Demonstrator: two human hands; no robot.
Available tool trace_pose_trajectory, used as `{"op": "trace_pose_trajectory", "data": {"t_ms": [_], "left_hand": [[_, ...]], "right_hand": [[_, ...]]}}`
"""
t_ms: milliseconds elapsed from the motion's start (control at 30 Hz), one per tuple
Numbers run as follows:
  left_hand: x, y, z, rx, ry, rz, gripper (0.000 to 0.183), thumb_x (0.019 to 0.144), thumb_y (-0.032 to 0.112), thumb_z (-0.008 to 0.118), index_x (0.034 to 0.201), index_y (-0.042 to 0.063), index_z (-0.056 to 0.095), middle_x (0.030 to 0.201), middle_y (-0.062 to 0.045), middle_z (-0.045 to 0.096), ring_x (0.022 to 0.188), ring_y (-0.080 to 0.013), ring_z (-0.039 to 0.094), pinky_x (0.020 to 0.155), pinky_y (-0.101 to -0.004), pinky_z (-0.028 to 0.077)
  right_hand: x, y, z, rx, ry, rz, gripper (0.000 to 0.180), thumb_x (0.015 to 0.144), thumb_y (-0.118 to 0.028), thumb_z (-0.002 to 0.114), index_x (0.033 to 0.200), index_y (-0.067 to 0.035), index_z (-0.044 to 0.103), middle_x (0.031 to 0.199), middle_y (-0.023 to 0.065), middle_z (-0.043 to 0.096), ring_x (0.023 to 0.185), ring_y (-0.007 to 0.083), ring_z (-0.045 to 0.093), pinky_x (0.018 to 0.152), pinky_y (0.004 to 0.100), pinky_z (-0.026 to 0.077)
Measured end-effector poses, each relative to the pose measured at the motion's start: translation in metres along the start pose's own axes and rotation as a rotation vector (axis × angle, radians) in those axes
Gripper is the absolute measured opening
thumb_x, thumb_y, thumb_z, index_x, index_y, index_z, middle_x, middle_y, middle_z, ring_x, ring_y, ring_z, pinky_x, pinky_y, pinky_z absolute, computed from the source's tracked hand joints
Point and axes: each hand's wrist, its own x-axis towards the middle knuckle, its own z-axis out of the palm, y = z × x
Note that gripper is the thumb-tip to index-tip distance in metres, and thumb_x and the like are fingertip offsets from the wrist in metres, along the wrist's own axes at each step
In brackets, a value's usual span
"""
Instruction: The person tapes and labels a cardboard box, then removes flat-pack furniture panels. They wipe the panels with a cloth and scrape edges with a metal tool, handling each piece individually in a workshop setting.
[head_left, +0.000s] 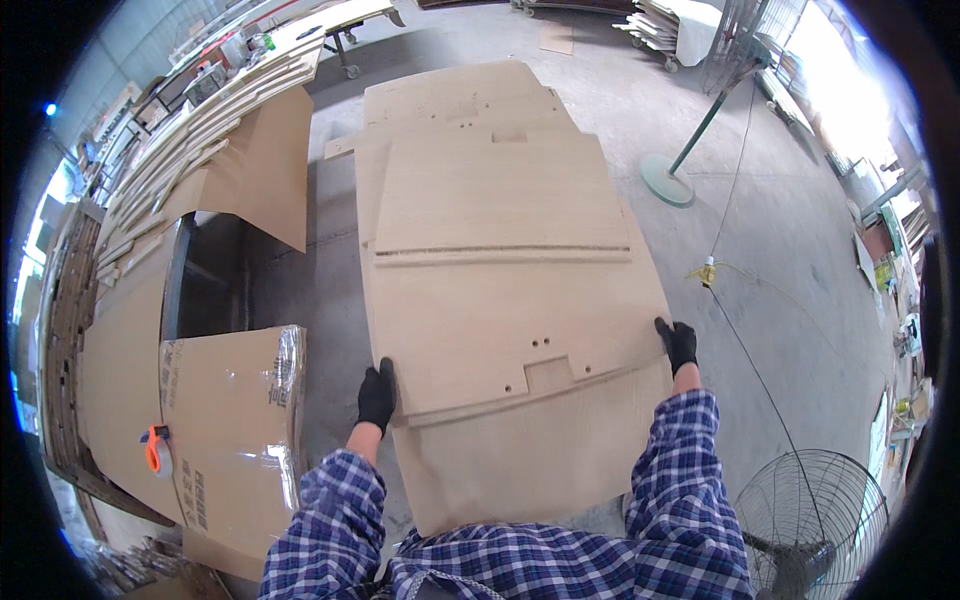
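A light wood panel (495, 315) with a rectangular notch and several drilled holes along its near edge lies before me. My left hand (376, 396), in a black glove, grips its near left corner. On the right edge, my gloved right hand (678, 345) holds the same panel with the thumb on top. Beneath it, a plain wood panel (525, 465) reaches towards my body. Farther off, another panel (495, 191) with a dark groove along its near edge overlaps more notched boards (450, 97). What supports the boards is hidden.
At left stands a cardboard-covered bench with a wrapped carton (232, 427), an orange tape dispenser (157, 450) and several wood strips (187, 165). On the right are a stand fan's round base (667, 180), a cable connector (706, 273) on the floor and a wire fan cage (814, 517).
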Motion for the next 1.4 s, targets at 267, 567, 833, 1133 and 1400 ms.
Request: {"op": "trace_pose_trajectory", "data": {"t_ms": [267,567,833,1133,1400], "left_hand": [[-0.103,-0.126,-0.044,-0.111,-0.117,0.181,0.055,0.094,0.045,0.045,0.114,-0.006,0.051,0.107,-0.032,0.058,0.103,-0.0477,0.053,0.088,-0.0456,0.043],[-0.076,-0.181,-0.059,-0.31,-0.225,0.078,0.06,0.097,0.048,0.038,0.123,-0.004,0.052,0.117,-0.013,0.059,0.107,-0.0218,0.053,0.093,-0.0325,0.04],[0.065,-0.059,-0.056,-0.761,-0.214,-0.001,0.066,0.093,0.054,0.042,0.129,0.0,0.05,0.122,-0.008,0.056,0.107,-0.0188,0.053,0.093,-0.0312,0.041],[0.075,-0.044,-0.057,-0.279,-0.142,0.041,0.076,0.08,0.064,0.055,0.11,-0.006,0.062,0.104,-0.015,0.064,0.094,-0.0232,0.059,0.088,-0.0343,0.044],[0.039,-0.052,-0.055,-0.502,-0.113,-0.129,0.075,0.069,0.055,0.073,0.11,-0.007,0.06,0.104,-0.017,0.064,0.097,-0.0259,0.061,0.087,-0.0356,0.045]], "right_hand": [[-0.195,0.07,-0.021,0.013,-0.12,0.21,0.061,0.075,-0.054,0.066,0.095,0.004,0.066,0.086,0.0211,0.067,0.083,0.0318,0.064,0.072,0.0402,0.048],[-0.284,0.081,-0.03,0.367,-0.248,0.203,0.048,0.094,-0.045,0.049,0.111,-0.002,0.062,0.102,0.0073,0.063,0.091,0.0114,0.055,0.08,0.028,0.045],[-0.116,-0.003,0.002,0.457,-0.234,0.186,0.073,0.091,-0.058,0.043,0.131,0.003,0.046,0.133,0.0134,0.05,0.12,0.0208,0.046,0.102,0.0326,0.034],[-0.1,-0.042,0.005,0.544,-0.337,0.157,0.073,0.093,-0.059,0.038,0.132,0.003,0.045,0.135,0.0119,0.048,0.124,0.0218,0.043,0.105,0.0311,0.031],[-0.118,-0.038,0.018,0.767,-0.439,0.333,0.061,0.09,-0.053,0.052,0.116,0.003,0.059,0.109,0.0051,0.061,0.098,0.0141,0.054,0.089,0.028,0.042]]}}
